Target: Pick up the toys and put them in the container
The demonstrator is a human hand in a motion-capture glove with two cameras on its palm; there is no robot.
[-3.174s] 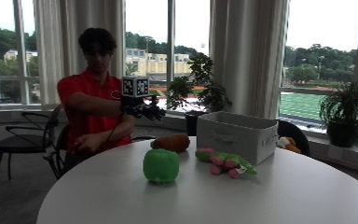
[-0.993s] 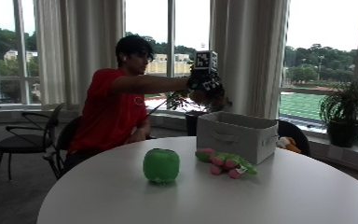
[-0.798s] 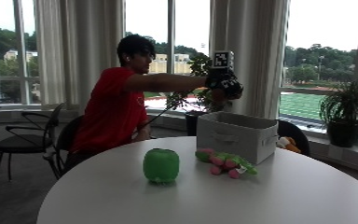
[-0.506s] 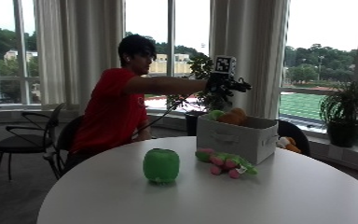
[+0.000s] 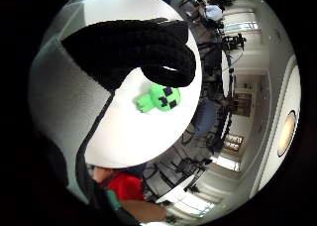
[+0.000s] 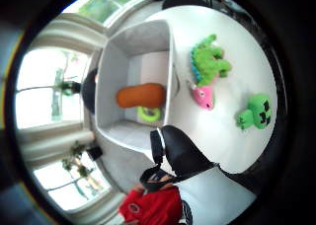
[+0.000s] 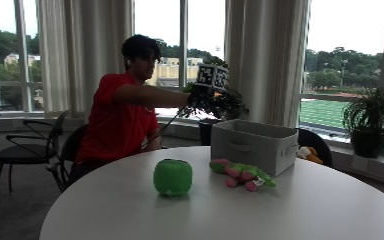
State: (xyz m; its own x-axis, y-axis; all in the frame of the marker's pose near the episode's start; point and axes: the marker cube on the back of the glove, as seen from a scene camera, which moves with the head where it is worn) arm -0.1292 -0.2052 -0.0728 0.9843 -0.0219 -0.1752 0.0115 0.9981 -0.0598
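My gloved right hand (image 7: 202,100) hangs in the air above and beside the near-left corner of the grey fabric container (image 7: 255,145), holding nothing; its fingers (image 5: 133,47) are loosely curved. Inside the container (image 6: 113,77) lies an orange plush toy (image 6: 140,95) with a green ring end (image 6: 149,114). On the white table (image 7: 112,215) stand a green block-faced plush (image 7: 173,177) and, right in front of the container, a green-and-pink dinosaur plush (image 7: 242,175). The thumb side palm view shows both too: the dinosaur plush (image 6: 208,67) and the block-faced plush (image 6: 255,111).
An orange-and-white plush (image 7: 307,154) sits behind the container's right side, off the table's far edge. Black chairs (image 7: 25,150) stand at the left. A potted plant (image 7: 372,120) is on the sill, another behind my hand.
My hand carried the orange plush from above the table over to the container and let it go inside. The hand has since drawn back a little toward the person.
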